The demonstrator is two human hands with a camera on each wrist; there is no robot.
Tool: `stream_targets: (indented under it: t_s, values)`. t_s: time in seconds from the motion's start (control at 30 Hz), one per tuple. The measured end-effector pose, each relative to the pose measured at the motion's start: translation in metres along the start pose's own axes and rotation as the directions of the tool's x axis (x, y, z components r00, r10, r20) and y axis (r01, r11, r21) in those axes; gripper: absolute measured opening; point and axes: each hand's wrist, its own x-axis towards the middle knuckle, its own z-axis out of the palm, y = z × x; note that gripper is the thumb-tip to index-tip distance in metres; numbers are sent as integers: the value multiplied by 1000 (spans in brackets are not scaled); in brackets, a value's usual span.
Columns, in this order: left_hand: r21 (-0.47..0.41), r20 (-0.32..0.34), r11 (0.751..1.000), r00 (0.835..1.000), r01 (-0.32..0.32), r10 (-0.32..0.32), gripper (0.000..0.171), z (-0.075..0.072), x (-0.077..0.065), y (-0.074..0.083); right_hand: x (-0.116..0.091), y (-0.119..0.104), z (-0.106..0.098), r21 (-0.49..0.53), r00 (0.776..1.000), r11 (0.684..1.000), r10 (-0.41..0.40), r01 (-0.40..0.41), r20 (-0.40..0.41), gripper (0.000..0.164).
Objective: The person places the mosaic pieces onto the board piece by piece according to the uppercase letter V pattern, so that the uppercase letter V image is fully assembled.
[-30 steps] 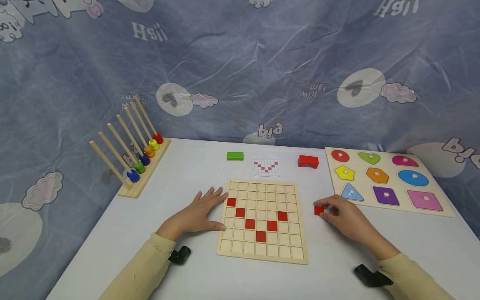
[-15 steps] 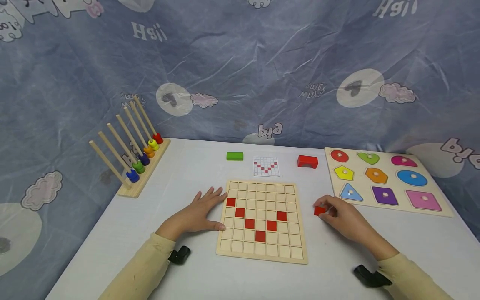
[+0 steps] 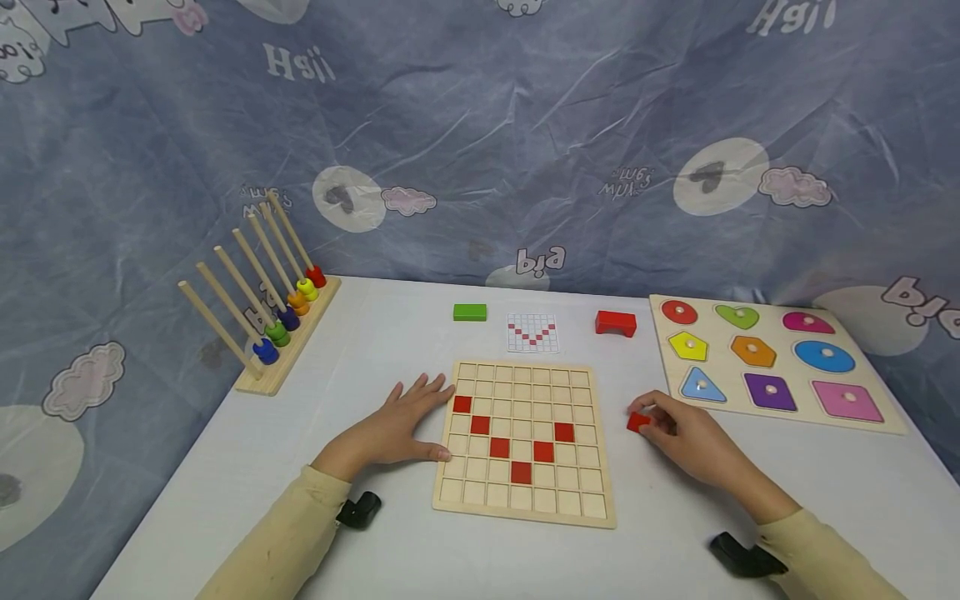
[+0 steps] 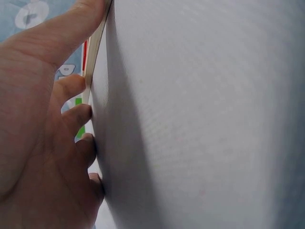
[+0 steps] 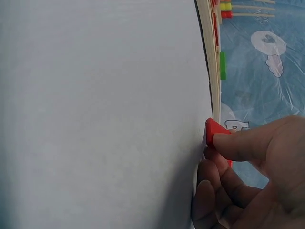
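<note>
A wooden grid board (image 3: 525, 512) lies in the middle of the table, with several red square tiles set in its cells in a slanting V. My left hand (image 3: 397, 429) lies spread at the board's left edge, thumb and index finger touching the rim. To the right of the board, my right hand (image 3: 686, 433) pinches a red square tile (image 3: 637, 422) between thumb and fingers, close to the tabletop. The right wrist view shows the thumb pressed on that red tile (image 5: 210, 132). Behind the board lies a small printed pattern card (image 3: 533, 333) with a red V.
A green block (image 3: 470, 312) and a red arch block (image 3: 616, 323) flank the card. On the right lies a shape puzzle board (image 3: 802, 400) with knobbed pieces. At the left stands a wooden peg rack (image 3: 258, 385) with coloured beads. A patterned cloth (image 3: 480, 125) hangs behind.
The red tile in my right hand has turned slightly between the fingers. My left hand stays in place on the board's edge.
</note>
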Motion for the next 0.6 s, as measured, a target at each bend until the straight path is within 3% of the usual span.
stream_targets:
  t_s: [0.6]
  values:
    - [11, -3, 1000, 1000, -2, 2, 105, 2, 2, -3, 4, -9, 1, 58, 999, 998, 7, -4, -48, 22]
